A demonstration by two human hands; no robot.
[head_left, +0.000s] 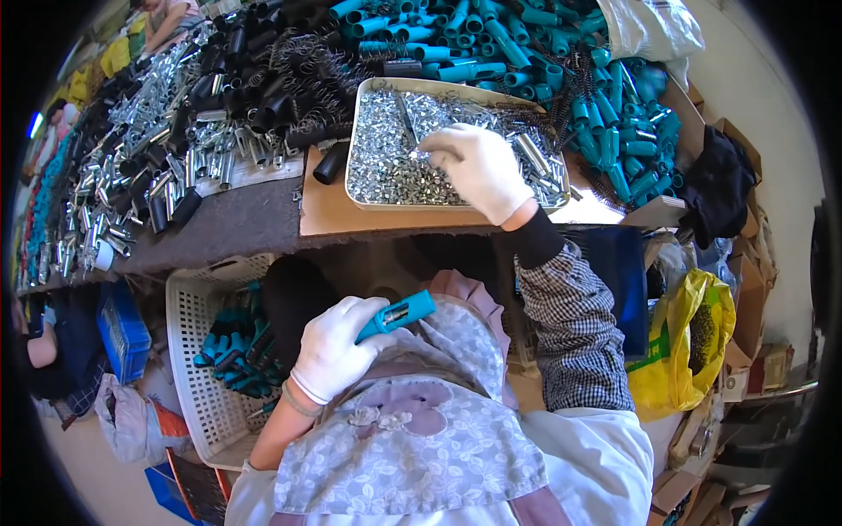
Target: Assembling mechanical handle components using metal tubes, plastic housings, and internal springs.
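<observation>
My left hand (338,346), in a white glove, is wrapped round a teal plastic tube (399,316) above my lap. A slot in the tube's side shows a metal piece inside. My right hand (481,167), also gloved, reaches over a shallow cream-rimmed tray (353,175) on the table. Its thumb and fingers are pinched together just above the heap of small silvery metal parts (395,180); what they hold, if anything, is too small to tell. Beside those fingertips a thin dark tool (405,118) leans in the parts. Longer metal pieces (532,154) lie in the tray's right side.
Teal tubes (491,53) are heaped behind the tray and to its right. Black tubes, dark springs (307,66) and metal sleeves (189,167) cover the table's left. A white basket (189,351) below holds teal-and-black pieces. A yellow bag (693,351) stands at right. Other people sit far left.
</observation>
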